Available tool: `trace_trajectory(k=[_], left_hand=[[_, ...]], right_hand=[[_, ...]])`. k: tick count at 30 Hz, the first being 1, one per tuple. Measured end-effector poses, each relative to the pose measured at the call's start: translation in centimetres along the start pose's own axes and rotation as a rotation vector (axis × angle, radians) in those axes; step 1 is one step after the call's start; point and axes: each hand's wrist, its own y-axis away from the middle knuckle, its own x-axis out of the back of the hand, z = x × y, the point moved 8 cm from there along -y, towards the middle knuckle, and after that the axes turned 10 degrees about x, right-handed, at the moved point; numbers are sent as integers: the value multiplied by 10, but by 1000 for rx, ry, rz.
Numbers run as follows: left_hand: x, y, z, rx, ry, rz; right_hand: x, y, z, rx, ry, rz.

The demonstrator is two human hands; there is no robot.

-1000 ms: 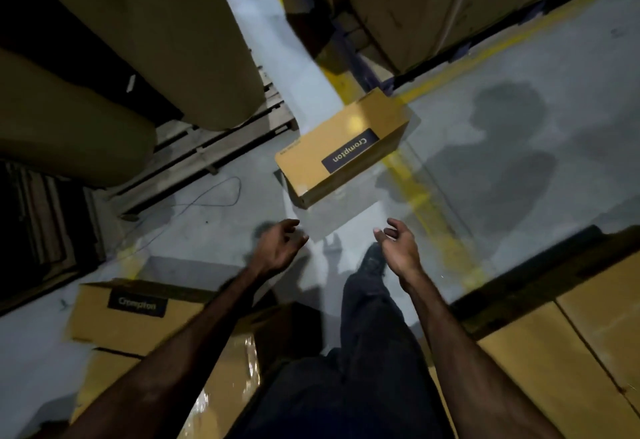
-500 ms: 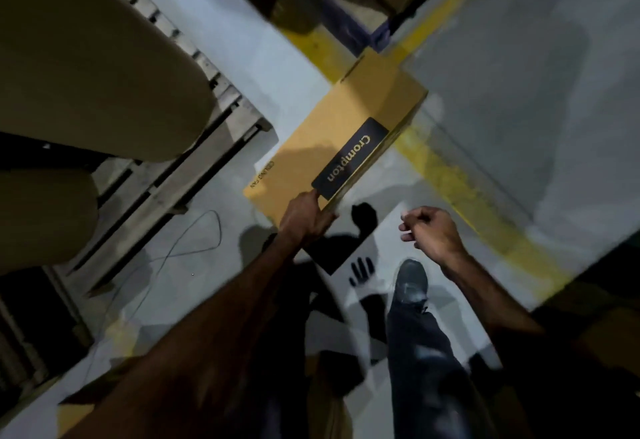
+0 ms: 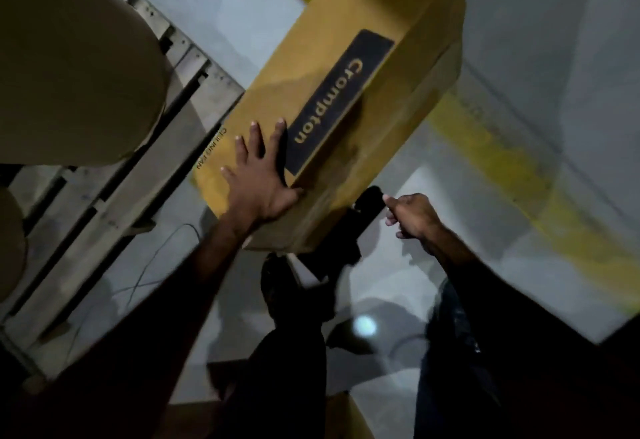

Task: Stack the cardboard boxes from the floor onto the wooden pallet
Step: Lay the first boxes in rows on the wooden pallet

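Observation:
A long yellow cardboard box with a dark "Crompton" label lies on the grey floor, running from the centre up to the top right. My left hand lies flat on its top face near the closer end, fingers spread and straight. My right hand hovers just right of the box's near corner, fingers loosely curled, holding nothing. The wooden pallet lies to the left of the box, its slats partly hidden under large brown shapes.
Big rounded brown loads sit on the pallet at the upper left. A thin cable trails on the floor by the pallet. A yellow floor stripe runs right of the box. My dark-trousered legs and shoe stand below.
I have leaned in much closer to the box. My left hand went from its near corner to flat on the top face. My right hand came nearer the box's end.

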Motion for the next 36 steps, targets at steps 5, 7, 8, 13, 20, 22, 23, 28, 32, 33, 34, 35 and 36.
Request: trace_trajectory(k=[5,7,8,13,20,22,23,28,32,33,34,35,36], left_hand=[[67,-61,-60,26,357,-71],[75,-77,-65,41,426,-120],[78,-83,-65,34,416,-117],[95,-88,-59,116,563,-147],[111,45,6,184,1081,-498],[133,93,29,139,1124,-475],[142,117,39,159,1146,-454],[189,238,118,155,1254,-476],[228,317,183,92,1275,-473],[238,332,197,54,1266,-482],[247,345,208,27,1255,-495],[258,360,216,10,1223,-498],[270,375,223,-15,1179,-493]], right_hand=[[-68,-45,-5,-103,-291,34],[-101,-52,-10,-149,-405,-42],[-119,-54,-14,-158,-470,-86],[-144,-27,-57,-25,-725,-43],[37,106,-124,366,-668,69],[85,153,-140,359,-606,-6],[106,177,-146,355,-609,-39],[191,308,-163,321,-812,5],[238,399,-169,343,-851,106],[249,419,-168,355,-862,143],[260,438,-167,373,-875,187],[269,460,-167,383,-884,233],[276,482,-169,410,-898,266]])
